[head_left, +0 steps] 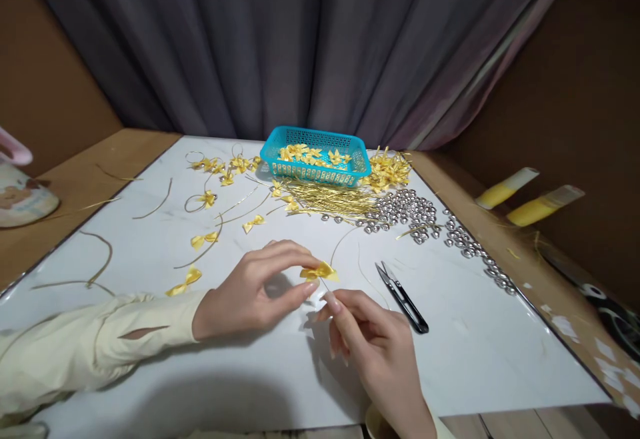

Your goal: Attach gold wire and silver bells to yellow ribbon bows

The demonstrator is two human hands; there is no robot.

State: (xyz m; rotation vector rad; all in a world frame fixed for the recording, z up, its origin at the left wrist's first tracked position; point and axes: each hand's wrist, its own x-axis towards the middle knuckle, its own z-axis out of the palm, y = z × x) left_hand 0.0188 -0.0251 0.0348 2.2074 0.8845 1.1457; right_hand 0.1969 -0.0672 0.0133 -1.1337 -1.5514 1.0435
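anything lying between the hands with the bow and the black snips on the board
Nothing visible does. The snips lie just beside the right hand, with only bare white board between; the left hand pinches the yellow bow.

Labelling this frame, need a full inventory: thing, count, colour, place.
basket: one, turquoise, far centre of the board, yellow bows inside
white board: one, covers the wooden table
yellow bow: one, pinched at the left fingertips
loose bows: several, yellow, scattered left and by the basket
gold wire bundle: one pile, in front of the basket
loose wires: several, gold, left part of the board
silver beads: many, right of the wires, trailing along the right edge
snips: one, black, right of the hands
yellow tubes: two, far right
curtain: grey, behind
left hand: holds the bow
right hand: fingertips pinched just below the bow; whether they grip a wire is too fine to tell
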